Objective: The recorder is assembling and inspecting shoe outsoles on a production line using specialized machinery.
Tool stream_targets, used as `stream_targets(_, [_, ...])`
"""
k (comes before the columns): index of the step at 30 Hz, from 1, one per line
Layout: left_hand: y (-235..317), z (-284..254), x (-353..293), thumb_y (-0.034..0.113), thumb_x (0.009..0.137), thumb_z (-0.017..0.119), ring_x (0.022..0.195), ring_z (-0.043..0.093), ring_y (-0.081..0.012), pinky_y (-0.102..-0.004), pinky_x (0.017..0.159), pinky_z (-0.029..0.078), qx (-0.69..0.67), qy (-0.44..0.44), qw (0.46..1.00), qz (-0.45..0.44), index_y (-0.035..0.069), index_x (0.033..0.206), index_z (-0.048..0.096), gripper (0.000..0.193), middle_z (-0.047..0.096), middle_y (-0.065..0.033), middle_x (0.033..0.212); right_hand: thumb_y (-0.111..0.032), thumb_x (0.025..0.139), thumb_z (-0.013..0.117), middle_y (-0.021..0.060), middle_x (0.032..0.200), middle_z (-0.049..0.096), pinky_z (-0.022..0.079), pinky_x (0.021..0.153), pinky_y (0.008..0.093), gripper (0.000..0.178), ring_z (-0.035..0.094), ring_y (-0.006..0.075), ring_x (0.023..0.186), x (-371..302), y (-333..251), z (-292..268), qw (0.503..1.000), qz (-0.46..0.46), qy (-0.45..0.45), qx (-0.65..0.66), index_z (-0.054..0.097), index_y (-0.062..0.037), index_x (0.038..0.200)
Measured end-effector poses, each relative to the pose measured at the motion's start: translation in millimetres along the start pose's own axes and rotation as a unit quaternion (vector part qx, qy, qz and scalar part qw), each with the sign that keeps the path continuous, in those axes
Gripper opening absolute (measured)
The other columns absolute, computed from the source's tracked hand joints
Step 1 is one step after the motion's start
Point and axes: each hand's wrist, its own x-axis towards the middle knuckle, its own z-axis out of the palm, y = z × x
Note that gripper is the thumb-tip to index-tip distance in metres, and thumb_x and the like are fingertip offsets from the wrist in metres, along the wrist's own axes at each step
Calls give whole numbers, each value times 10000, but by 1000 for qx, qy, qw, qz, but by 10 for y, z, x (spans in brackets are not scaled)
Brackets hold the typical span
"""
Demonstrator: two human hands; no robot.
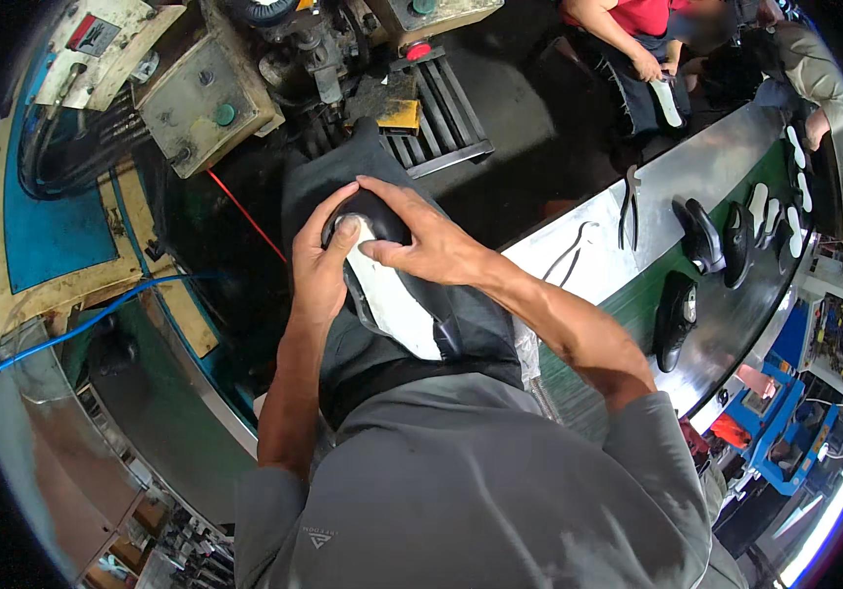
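Both hands (323,265) (421,236) grip shoe (392,299), toe pointing away.

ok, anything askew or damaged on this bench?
Nothing stands out. Both hands, left hand and right hand, grip a black shoe upper with a white insole board over the lap. Dark pliers and other black shoes lie loosely on the curved steel-edged conveyor, none fallen or visibly damaged.
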Motion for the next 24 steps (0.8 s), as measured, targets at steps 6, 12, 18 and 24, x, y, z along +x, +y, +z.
stream_targets(6, [33, 158, 21, 197, 1148, 606, 1397, 582, -226, -360, 1216, 418, -31, 28, 993, -108, -34, 1580, 552, 493, 607, -164, 1537, -271, 1047, 752, 179, 1590, 539, 435, 1205, 397, 799, 521, 268, 1447, -67, 266, -144, 990, 51, 2, 132, 369, -95, 1725])
stream_targets(12, [-302, 220, -148, 162, 1128, 650, 1368, 585, -203, -376, 1204, 442, -141, 55, 985, -76, 37, 1611, 522, 515, 619, -106, 1481, -187, 1066, 738, 100, 1447, 596, 494, 1122, 352, 741, 577, 194, 1288, -137, 296, -149, 924, 105, 1, 368, 402, -155, 1725])
stream_targets(18, [-363, 261, -118, 166, 1101, 706, 1219, 605, -161, -333, 1097, 493, 11, 80, 996, -42, 24, 1484, 601, 422, 646, -74, 1344, -175, 1079, 717, 108, 1466, 605, 472, 1144, 346, 720, 572, 183, 1293, -129, 247, -115, 974, 71, 29, 214, 398, -129, 1723])
stream_targets(24, [-363, 291, -136, 170, 1101, 701, 1192, 611, -161, -317, 1061, 506, -15, 110, 988, -107, 12, 1467, 600, 411, 655, -77, 1322, -263, 1072, 743, 179, 1605, 524, 419, 1214, 392, 821, 509, 248, 1439, -165, 310, 16, 970, 112, 73, 205, 317, -67, 1746])
